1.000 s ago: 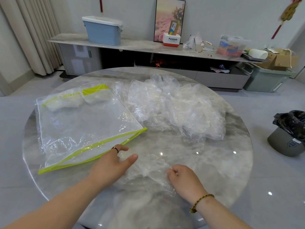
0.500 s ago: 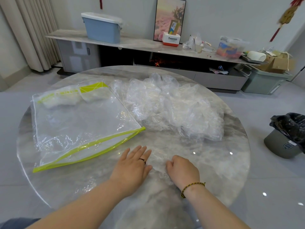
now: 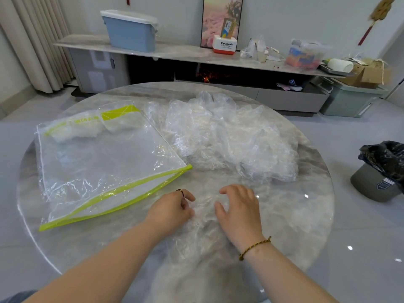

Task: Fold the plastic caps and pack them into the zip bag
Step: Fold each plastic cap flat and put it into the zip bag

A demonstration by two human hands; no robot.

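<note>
A flat clear plastic cap (image 3: 204, 221) lies on the round marble table (image 3: 301, 217) near its front edge. My left hand (image 3: 172, 209) rests on the cap's left side with its fingers curled, pinching the film. My right hand (image 3: 240, 212) sits on the cap's right side, fingers arched and spread, fingertips touching the plastic. The clear zip bag (image 3: 109, 165) with lime-green trim lies flat to the left, its mouth toward me, with folded caps (image 3: 76, 131) at its far end. A loose pile of plastic caps (image 3: 231, 138) is heaped behind my hands.
A dark bin lined with a black bag (image 3: 382, 171) stands on the floor to the right of the table. Behind the table runs a low console (image 3: 185, 54) carrying a blue box (image 3: 131, 31) and clutter.
My left hand went from lying flat on the cap to curling its fingers into the film. My right hand loosened from a fist into arched fingers. Both hands moved slightly away from me.
</note>
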